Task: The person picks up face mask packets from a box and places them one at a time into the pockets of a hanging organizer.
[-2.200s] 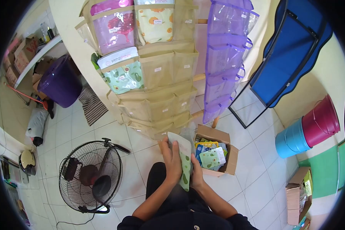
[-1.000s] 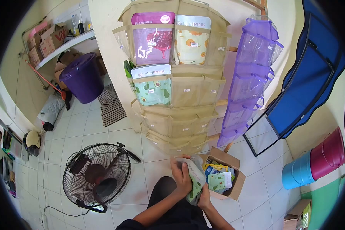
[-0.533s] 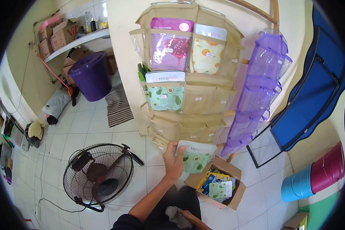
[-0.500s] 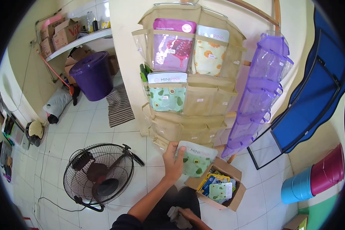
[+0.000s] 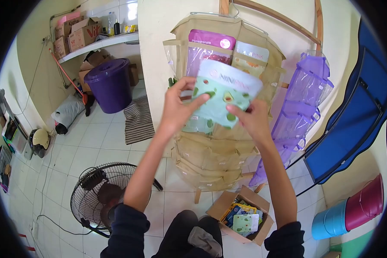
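My left hand (image 5: pixel 180 104) grips the left side of a green avocado-print pouch (image 5: pixel 223 94), and my right hand (image 5: pixel 253 120) pinches its lower right part. The pouch is raised, slightly tilted, in front of a beige hanging organizer (image 5: pixel 210 150) with clear pockets. Upper pockets hold a pink pomegranate pouch (image 5: pixel 210 41) and an orange-print pouch (image 5: pixel 250 53). Partly hidden behind the raised pouch, another green pouch (image 5: pixel 198 124) sits in a pocket. A grey cloth (image 5: pixel 205 241) lies on my lap.
An open cardboard box (image 5: pixel 222 205) with packets stands on the floor. A black fan (image 5: pixel 109 193) is at the left, a purple organizer (image 5: pixel 292 112) hangs at the right, near a blue folding frame (image 5: pixel 344 133) and buckets (image 5: pixel 331 221). A purple bin (image 5: pixel 109 88) stands behind.
My left hand has lifted the green pouch up to the organizer's upper pockets. My right hand has left the grey cloth and taken hold of the pouch. The view has shifted slightly.
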A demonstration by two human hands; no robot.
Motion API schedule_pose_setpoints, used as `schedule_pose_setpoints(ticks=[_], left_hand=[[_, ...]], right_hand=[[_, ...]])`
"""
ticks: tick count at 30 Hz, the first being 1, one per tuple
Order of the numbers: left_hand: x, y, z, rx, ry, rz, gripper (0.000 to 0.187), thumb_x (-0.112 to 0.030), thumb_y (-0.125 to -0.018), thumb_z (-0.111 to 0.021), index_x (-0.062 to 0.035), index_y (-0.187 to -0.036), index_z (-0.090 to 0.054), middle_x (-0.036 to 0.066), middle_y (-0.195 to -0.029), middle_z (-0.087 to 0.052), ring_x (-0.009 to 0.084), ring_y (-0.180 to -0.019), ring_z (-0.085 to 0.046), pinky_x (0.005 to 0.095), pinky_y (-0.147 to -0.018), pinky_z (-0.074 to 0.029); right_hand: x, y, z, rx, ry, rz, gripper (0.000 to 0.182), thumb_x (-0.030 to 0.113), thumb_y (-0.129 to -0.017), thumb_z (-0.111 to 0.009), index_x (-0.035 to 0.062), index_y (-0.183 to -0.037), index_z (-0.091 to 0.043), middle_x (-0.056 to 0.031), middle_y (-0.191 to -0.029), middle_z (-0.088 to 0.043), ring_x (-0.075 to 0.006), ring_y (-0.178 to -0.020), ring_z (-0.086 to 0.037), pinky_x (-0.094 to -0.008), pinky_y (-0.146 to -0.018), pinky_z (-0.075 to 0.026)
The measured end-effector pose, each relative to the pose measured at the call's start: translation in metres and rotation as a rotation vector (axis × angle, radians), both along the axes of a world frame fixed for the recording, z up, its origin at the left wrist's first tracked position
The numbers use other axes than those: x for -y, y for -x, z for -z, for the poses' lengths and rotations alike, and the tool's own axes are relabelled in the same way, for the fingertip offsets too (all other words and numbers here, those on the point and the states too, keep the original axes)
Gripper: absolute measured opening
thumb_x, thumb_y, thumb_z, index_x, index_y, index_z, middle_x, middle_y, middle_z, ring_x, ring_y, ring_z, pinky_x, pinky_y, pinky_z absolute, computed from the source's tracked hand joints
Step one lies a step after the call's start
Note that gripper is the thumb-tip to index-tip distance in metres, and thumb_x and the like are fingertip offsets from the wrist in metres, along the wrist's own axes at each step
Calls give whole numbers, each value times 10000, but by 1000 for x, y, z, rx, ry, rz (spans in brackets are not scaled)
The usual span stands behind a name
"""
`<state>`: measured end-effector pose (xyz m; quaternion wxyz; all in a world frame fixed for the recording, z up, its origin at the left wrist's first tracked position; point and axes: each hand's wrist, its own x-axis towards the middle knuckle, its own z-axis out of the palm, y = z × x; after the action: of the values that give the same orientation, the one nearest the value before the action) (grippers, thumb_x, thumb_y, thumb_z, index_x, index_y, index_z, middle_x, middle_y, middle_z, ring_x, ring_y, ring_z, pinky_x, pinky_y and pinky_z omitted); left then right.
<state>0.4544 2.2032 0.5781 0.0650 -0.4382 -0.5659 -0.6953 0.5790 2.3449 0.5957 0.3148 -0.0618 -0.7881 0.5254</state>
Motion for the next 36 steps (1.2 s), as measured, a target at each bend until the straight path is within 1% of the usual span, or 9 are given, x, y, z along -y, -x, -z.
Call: schedule_pose_setpoints(ticks=[1, 3, 10, 17, 19, 25, 29, 31, 36], left_hand=[[5, 16, 2, -2, -5, -3, 248, -99, -724, -687, -7, -906, -546, 60, -814, -585, 128, -778, -549, 267, -705, -437], [13, 43, 7, -385, 235, -363, 225, -74, -683, -710, -16, -847, -567, 36, -798, -583, 102, -738, -531, 252, -651, -432], [10, 66, 5, -390, 227, -557, 153, -20, -692, -666, 22, -810, -577, 115, -687, -611, 166, -621, -581, 277, -618, -442], [9, 69, 10, -405, 198, -460, 164, -35, -700, -667, 22, -813, -564, 109, -675, -612, 181, -592, -588, 291, -602, -449], [13, 65, 14, -421, 318, -480, 187, -71, -699, -677, 9, -821, -561, 94, -695, -594, 195, -659, -573, 313, -658, -433], [12, 56, 20, -541, 265, -597, 215, -152, -707, -674, -22, -840, -567, 88, -835, -542, 255, -850, -472, 356, -790, -351], [11, 63, 25, -593, 241, -675, 214, -175, -723, -658, -20, -835, -561, 83, -846, -541, 261, -860, -470, 362, -792, -354], [14, 64, 26, -563, 278, -658, 208, -178, -741, -640, -13, -832, -554, 77, -853, -538, 260, -873, -469, 356, -791, -359], [14, 75, 15, -509, 179, -580, 184, -186, -738, -630, -25, -792, -561, 84, -824, -549, 265, -841, -476, 355, -745, -361]], right_hand=[[-5, 16, -2, -44, -3, -29, 161, 85, -713, -693, -26, -818, -645, -20, -638, -607, -49, -532, -503, -222, -463, -386], [-14, 49, 3, -101, -44, -45, 169, 94, -710, -697, -28, -815, -646, -37, -633, -614, -53, -518, -502, -232, -459, -386], [-11, 84, 5, -109, -139, 100, 173, 136, -691, -711, 7, -794, -659, -81, -580, -609, -111, -462, -513, -269, -469, -386], [-14, 87, 2, -156, -283, 192, 180, 135, -684, -710, -5, -775, -643, -97, -553, -586, -144, -460, -530, -298, -481, -390], [-19, 90, 10, -229, -355, 180, 173, 113, -684, -704, -21, -752, -618, -102, -556, -585, -145, -461, -535, -296, -475, -391], [-17, 81, 23, -208, -203, 143, 183, 72, -667, -704, -44, -712, -571, -117, -573, -580, -184, -475, -559, -293, -470, -408], [-12, 79, 25, -163, -237, 168, 173, 60, -667, -698, -46, -736, -581, -130, -610, -586, -188, -486, -569, -283, -484, -423], [-11, 77, 26, -170, -617, 354, 162, 42, -675, -685, -50, -769, -591, -131, -630, -585, -175, -493, -575, -272, -479, -426], [-11, 76, 4, -179, -375, 266, 143, 39, -690, -674, -53, -771, -601, -120, -626, -594, -166, -477, -570, -262, -456, -413]])
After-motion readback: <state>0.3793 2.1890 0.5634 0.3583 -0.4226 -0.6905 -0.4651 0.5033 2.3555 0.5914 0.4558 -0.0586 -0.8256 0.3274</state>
